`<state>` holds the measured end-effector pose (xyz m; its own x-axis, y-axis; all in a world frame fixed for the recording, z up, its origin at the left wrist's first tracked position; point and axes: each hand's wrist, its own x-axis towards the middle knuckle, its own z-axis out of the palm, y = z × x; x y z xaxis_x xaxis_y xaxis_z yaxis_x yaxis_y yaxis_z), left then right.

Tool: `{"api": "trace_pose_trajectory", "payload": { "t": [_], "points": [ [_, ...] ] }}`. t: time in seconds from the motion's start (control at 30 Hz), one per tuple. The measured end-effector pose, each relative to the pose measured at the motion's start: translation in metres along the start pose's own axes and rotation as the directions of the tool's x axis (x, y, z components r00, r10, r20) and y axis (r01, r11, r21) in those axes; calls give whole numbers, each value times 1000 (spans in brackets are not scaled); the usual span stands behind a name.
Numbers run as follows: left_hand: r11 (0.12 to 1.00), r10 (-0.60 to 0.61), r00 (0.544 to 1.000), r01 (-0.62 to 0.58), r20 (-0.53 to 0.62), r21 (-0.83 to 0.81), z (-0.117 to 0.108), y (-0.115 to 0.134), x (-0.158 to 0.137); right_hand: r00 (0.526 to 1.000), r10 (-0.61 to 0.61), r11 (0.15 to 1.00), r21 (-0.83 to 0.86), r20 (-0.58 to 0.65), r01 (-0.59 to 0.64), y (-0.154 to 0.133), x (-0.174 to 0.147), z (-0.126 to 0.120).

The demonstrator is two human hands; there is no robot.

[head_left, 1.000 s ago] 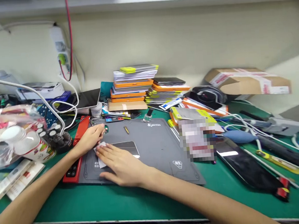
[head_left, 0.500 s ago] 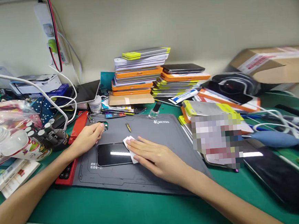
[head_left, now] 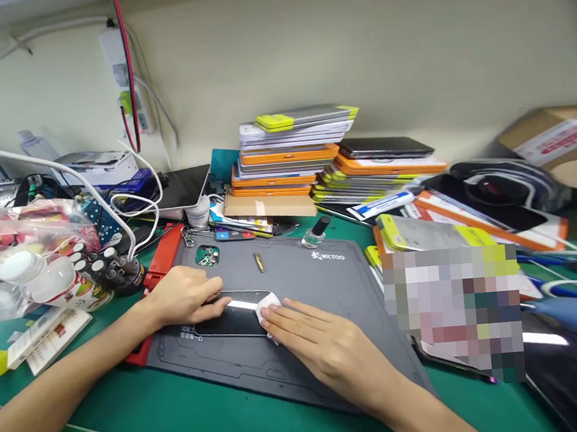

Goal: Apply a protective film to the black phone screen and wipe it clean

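A black-screened smartphone (head_left: 237,323) lies flat on the grey work mat (head_left: 325,366), a bright strip of light reflected in its glass. At its left end is my left hand (head_left: 189,295), fingers curled and the thumb and forefinger resting over the phone, gripping that end. My right hand (head_left: 328,342) presses a folded white wipe (head_left: 267,303) against the phone's right end, fingers stretched together over it. Beyond the phone, a small brass-coloured pointed piece (head_left: 259,263) lies on the mat. Small parts sit in a mat recess (head_left: 207,255) near my left hand.
A small glass bottle with a black cap (head_left: 316,232) stands on the mat's far edge. Stacked flat boxes (head_left: 288,156) rise behind. Left are a screwdriver set (head_left: 107,270) and a patterned cup (head_left: 87,290); right, more packages (head_left: 420,232) and a blue-handled tool (head_left: 571,317).
My left hand has come from the small parts' recess onto the phone's left end. My right hand still holds the wipe at the phone's right end. The camera view has shifted.
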<state>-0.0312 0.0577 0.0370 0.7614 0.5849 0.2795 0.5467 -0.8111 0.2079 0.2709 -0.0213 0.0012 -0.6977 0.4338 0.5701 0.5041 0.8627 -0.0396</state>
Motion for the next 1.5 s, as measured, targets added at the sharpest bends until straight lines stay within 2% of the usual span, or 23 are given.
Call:
{"api": "trace_pose_trajectory", "payload": {
  "t": [0.13,0.23,0.43,0.53,0.67,0.9,1.1,1.33,1.5],
  "points": [
    [992,61,992,-47,-115,118,-3,-2,-1,1000,-24,999,32,-19,24,0,3,-3],
    [982,111,983,-86,-144,169,-3,-4,0,998,-33,999,29,-51,34,-8,5,2],
    [968,178,981,-160,-78,194,-2,-3,2,1000,2,995,98,9,-3,-16,9,12],
    [970,176,983,-165,-47,179,-2,-2,3,999,1,993,122,-37,3,-8,8,9],
    [977,157,987,-149,-38,153,-2,0,4,997,41,987,160,-72,-29,7,6,2],
    [995,69,995,-73,66,62,-3,4,8,993,119,974,194,12,-119,23,-3,0],
    [1000,-26,982,25,186,9,1,6,10,986,162,958,232,33,-165,26,-8,3],
    [994,-62,974,79,216,-70,8,3,11,967,239,918,305,83,-253,26,-12,9],
    [983,-64,971,102,231,-153,10,-3,12,969,233,924,290,86,-248,27,-12,12]
  ]
}}
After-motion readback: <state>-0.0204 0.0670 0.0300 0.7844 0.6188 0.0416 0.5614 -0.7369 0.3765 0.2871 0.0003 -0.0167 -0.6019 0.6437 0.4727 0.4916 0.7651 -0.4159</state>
